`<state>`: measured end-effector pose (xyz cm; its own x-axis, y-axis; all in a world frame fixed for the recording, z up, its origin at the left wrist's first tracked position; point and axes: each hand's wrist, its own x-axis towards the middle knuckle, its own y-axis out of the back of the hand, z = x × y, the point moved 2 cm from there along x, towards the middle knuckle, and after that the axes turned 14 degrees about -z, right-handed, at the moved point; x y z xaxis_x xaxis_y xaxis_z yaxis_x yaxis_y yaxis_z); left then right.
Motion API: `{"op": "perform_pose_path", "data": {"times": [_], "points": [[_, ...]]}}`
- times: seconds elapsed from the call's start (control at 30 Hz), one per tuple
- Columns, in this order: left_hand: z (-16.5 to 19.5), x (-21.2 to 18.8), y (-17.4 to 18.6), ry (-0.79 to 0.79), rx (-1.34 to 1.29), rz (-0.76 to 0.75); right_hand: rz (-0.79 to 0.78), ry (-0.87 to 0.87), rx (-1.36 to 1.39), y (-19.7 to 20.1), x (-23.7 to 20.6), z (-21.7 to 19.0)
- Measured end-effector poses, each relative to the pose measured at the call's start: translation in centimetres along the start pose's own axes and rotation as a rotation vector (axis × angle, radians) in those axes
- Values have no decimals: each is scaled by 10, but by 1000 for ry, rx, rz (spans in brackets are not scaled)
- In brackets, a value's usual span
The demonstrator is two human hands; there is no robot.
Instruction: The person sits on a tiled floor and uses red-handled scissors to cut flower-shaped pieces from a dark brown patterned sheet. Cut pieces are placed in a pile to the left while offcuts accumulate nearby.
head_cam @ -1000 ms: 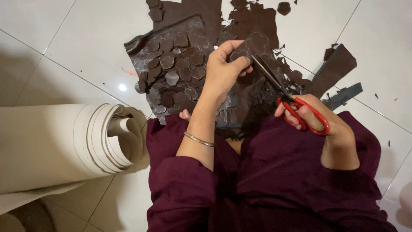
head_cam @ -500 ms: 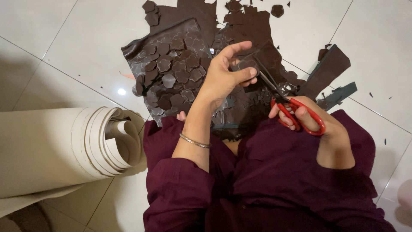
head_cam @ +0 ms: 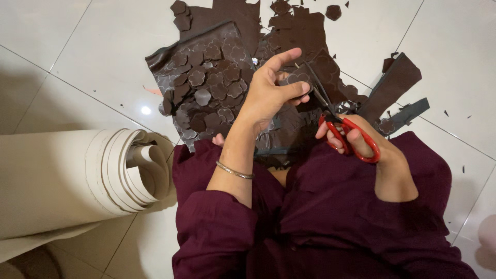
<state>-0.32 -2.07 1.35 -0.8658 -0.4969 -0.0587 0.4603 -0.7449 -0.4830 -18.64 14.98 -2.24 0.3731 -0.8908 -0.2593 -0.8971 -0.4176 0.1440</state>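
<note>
Two hands at work, centre of frame, over a white tile floor (head_cam: pixel 77 46). Left hand (head_cam: pixel 268 93) is closed in a pinch, thumb against curled fingers, forefinger stuck out toward the upper right; it holds a small brown leather piece (head_cam: pixel 295 78) with a scalloped outline drawn on it. Right hand (head_cam: pixel 356 139) sits lower right of that, fingers through the red loops of the scissors (head_cam: pixel 336 121), curled shut round the handles. Scissor blades run up and to the left from the handles, long axis diagonal, tips reaching the piece just right of the left fingertips; blades look narrowly parted but hard to tell. So the piece lies up-left of the right hand and sits right in the left fingers, left hand is the nearer one. No real container here: a dark brown leather sheet (head_cam: pixel 170 59) lies flat in the upper centre, acting as the catch-all, with a heap of cut flower-shaped pieces (head_cam: pixel 206 88) piled on it, overlapping. More offcuts (head_cam: pixel 392 82) and strips at upper right, a few tiny scraps scattered on the tiles far right. Cream roll of material (head_cam: pixel 57 175) lies on its side at lower left, well apart from the hands. Maroon garment (head_cam: pixel 330 217) fills the bottom; thin bangle (head_cam: pixel 235 172) on the left wrist.
</note>
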Motion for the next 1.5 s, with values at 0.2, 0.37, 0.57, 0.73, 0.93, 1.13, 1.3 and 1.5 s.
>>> {"op": "perform_pose_path", "data": {"times": [0.2,0.37,0.57,0.73,0.93,1.13,1.3,1.5], "points": [[1,0,1,27,36,30,25,-12,-32,2,2,2],[0,1,2,11,38,16,47,-1,-21,2,2,6],[-4,2,3,-3,20,16,82,13,-15,-1,5,7],[-6,3,5,-16,11,26,56,-31,29,-4,6,3],[-8,2,5,15,1,19,49,-3,13,-7,10,5],[-5,1,3,2,22,21,99,9,-1,-7,12,13],[-3,1,2,-10,38,27,118,20,14,-9,13,17],[-3,0,2,-15,30,30,115,59,68,-13,16,17]]}}
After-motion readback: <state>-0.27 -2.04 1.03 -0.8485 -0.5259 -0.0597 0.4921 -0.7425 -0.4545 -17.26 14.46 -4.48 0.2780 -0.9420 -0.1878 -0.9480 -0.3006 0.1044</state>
